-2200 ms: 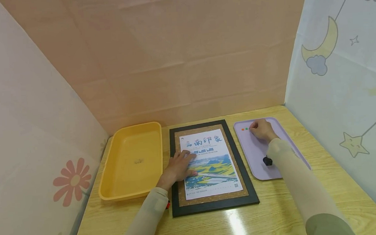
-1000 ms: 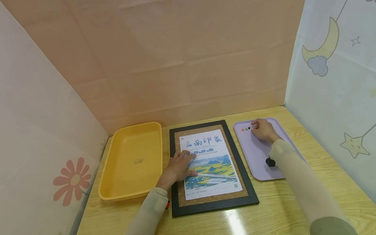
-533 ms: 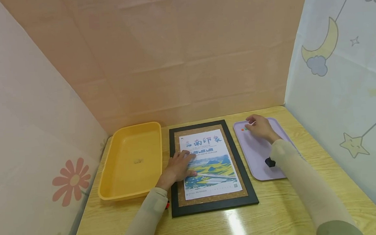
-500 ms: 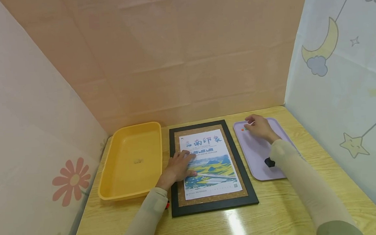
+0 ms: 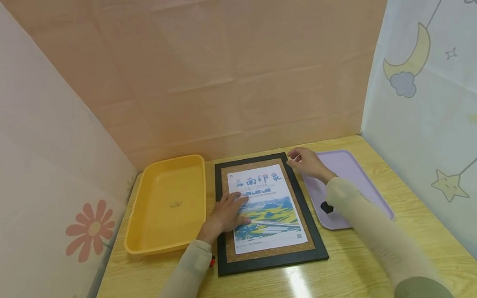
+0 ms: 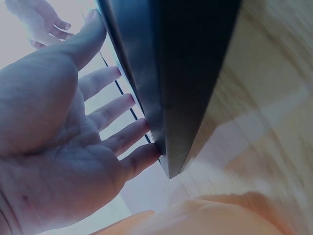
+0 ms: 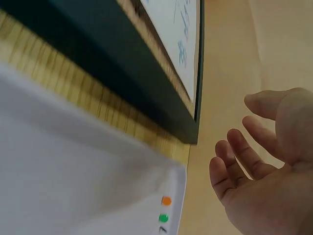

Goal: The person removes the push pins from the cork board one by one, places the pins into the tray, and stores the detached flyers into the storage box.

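Note:
A poster (image 5: 266, 209) with blue characters and a yellow-green landscape lies on a cork board (image 5: 229, 245) in a black frame. My left hand (image 5: 225, 212) rests over the left side of the poster, fingers extended. In the left wrist view, its fingertips overlap the black frame edge (image 6: 142, 68). At the board's upper right corner hovers my right hand (image 5: 310, 163), its loosely bent fingers apart from the thumb with nothing seen between them. The lilac tray (image 5: 347, 158) holds small round orange (image 7: 167, 200) and green (image 7: 163, 218) pieces, plus a dark one partly cut off.
A deep yellow tray (image 5: 166, 244) stands left of the board, with a small mark on its floor. Wooden tabletop (image 5: 263, 288) runs in front. A peach backdrop (image 5: 235, 99) rises behind, and white printed walls flank both sides.
My right hand has left the small pieces on the lilac tray and moved left to the board's upper right corner. The left hand stays on the poster.

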The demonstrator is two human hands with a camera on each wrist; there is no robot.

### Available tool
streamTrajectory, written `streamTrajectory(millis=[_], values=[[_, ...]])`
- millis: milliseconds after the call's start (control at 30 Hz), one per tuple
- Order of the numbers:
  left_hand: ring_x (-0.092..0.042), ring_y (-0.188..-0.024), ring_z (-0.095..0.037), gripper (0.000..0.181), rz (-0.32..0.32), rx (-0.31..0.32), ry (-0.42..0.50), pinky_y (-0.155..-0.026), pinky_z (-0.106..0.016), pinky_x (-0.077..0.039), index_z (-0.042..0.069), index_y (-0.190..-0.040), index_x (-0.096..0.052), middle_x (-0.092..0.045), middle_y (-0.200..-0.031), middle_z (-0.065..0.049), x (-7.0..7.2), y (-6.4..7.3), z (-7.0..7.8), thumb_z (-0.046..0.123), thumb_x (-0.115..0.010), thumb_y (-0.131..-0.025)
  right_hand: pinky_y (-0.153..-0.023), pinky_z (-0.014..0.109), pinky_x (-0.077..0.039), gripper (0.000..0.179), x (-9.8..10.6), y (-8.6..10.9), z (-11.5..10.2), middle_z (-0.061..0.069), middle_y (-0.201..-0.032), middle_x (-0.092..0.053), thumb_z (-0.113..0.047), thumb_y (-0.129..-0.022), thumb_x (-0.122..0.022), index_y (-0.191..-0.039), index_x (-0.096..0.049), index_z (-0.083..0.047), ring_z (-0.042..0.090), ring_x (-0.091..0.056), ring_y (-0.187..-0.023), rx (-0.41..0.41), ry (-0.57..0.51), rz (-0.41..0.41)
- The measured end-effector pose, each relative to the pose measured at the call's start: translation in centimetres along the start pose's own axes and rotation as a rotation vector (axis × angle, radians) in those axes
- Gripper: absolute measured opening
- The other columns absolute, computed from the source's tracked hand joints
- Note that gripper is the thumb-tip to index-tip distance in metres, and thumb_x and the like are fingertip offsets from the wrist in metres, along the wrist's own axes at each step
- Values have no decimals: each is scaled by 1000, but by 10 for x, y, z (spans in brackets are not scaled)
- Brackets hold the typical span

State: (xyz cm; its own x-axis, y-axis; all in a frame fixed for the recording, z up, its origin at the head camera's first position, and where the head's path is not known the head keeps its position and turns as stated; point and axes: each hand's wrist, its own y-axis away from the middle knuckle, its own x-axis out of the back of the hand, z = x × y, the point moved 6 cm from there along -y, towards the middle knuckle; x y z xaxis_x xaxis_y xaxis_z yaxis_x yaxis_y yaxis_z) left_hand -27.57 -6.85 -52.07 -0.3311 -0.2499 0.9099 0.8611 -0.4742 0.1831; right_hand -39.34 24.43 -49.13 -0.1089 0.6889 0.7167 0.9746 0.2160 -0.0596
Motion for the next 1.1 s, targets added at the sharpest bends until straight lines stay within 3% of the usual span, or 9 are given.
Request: streamTrajectory(millis=[267,533,700,933,1100], values=[[-27,-173,-51,76,-34,-18,1,-138,-72,-29,18,-172,-49,-33,-186,-17,1,4,2,43,-78,-107,-99,48,-59,43,-30,-7,-28,19,-132,-73,-27,-114,-68,-147,-67,0,32,-67,-116,57,9,-84],[-19,-176,-49,88,-114,-8,17,-142,-70,-21,21,-175,-43,-24,-190,-15,-5,10,4,51,-83,-102,-86,36,-60,44,-55,-15,-52,20,-131,-75,-25,-111,-72,-145,-69,3,30,-70,-112,106,-11,-133],[-17,-177,-46,98,-141,-2,19,-144,-67,-18,21,-177,-40,-21,-191,-14,-4,19,8,51,-89,-96,-91,40,-60,44,-71,-19,-72,19,-128,-75,-24,-111,-73,-144,-68,5,30,-71,-110,135,-17,-170],[-17,-177,-47,102,-151,-22,13,-143,-68,-21,21,-176,-41,-22,-190,-15,-5,30,11,53,-91,-94,-91,36,-60,41,-97,-30,-82,15,-125,-76,-25,-112,-72,-143,-71,1,23,-70,-105,134,-3,-224],[-16,-177,-47,101,-156,-28,12,-143,-68,-19,21,-176,-41,-20,-191,-15,-8,31,11,54,-91,-94,-96,40,-63,41,-108,-35,-91,14,-128,-77,-26,-112,-71,-144,-71,0,25,-73,-110,137,19,-255]])
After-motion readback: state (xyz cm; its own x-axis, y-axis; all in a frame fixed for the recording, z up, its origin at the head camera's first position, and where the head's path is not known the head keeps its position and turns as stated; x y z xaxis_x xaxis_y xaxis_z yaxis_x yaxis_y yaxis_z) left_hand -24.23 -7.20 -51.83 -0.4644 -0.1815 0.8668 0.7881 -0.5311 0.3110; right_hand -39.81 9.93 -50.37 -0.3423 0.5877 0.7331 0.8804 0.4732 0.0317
